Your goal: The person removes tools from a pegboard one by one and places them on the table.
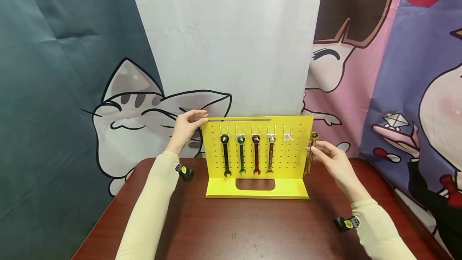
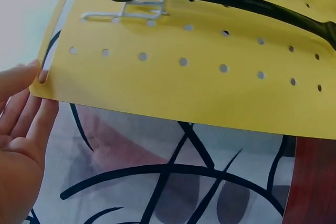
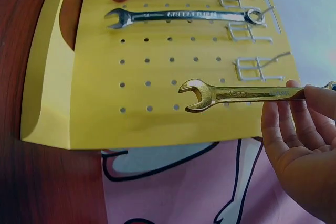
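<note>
A yellow pegboard stand (image 1: pixel 216 187) stands upright on the table. My left hand (image 1: pixel 188 125) pinches its upper left corner; in the left wrist view the thumb and fingers (image 2: pixel 42 119) lie on either side of the sheet. With my right hand (image 1: pixel 330 155) I hold a gold combination wrench (image 3: pixel 241 94) by its ring end, beside the board's right edge, its open jaw hanging down. Four hooks carry a black wrench (image 1: pixel 226 157), a green wrench (image 1: pixel 242 157), a red wrench (image 1: pixel 256 157) and a silver wrench (image 1: pixel 270 157). The rightmost white hook (image 1: pixel 287 135) bears nothing.
The reddish-brown table (image 1: pixel 231 224) extends in front of the stand and to both sides. Behind it hangs a curtain (image 1: pixel 231 43) printed with cartoon figures. Each wrist wears a small black camera (image 1: pixel 185 172).
</note>
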`<state>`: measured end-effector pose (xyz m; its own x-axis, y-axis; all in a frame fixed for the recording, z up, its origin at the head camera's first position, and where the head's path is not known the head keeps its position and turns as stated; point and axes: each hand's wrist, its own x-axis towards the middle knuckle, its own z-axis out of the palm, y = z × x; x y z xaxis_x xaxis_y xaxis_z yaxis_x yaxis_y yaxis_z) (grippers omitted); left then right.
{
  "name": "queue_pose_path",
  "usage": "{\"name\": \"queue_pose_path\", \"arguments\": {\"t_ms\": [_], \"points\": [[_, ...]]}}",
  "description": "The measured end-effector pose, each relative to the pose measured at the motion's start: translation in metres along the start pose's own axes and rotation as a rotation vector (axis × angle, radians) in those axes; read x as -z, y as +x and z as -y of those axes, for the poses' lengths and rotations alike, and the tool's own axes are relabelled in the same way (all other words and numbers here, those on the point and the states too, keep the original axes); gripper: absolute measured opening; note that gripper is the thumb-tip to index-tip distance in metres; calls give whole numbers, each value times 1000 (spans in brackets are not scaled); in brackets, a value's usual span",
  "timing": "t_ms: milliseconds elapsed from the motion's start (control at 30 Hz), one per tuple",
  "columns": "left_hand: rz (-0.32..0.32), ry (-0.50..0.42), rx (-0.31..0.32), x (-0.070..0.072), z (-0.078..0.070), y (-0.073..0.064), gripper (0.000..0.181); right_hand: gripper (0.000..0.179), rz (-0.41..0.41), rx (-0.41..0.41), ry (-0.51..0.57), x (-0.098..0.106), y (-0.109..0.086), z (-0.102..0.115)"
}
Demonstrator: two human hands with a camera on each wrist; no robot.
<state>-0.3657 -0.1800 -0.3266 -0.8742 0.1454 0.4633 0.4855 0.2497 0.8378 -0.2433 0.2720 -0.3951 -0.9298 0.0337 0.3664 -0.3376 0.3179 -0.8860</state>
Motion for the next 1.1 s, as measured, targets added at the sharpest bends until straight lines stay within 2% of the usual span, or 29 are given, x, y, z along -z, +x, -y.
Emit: {"name": "queue_pose_path", "arguments": {"t_ms": [267,367,467,533,600,700,800,933,1100], "points": [[29,-29,28,2,0,2,32,24,4,-3,64,13,-2,-6],[34,-31,36,2,1,2,30,26,5,-26,73,18,-4,-10],[33,-8,39,1,-13,-3,28,22,17,-40,131,21,-4,-15],[25,15,45,1,-14,-3,28,19,27,-52,162,22,-4,-18],[22,26,45,1,-12,-2,29,15,35,-69,176,24,-3,-23],[11,36,51,1,6,4,32,14,44,-109,137,27,-5,-31],[5,41,51,0,10,4,34,22,63,-151,108,26,-7,-41],[0,46,42,-1,14,4,35,44,87,-219,48,24,-10,-54],[-13,51,32,-1,16,4,31,52,111,-279,-15,19,-10,-73]]}}
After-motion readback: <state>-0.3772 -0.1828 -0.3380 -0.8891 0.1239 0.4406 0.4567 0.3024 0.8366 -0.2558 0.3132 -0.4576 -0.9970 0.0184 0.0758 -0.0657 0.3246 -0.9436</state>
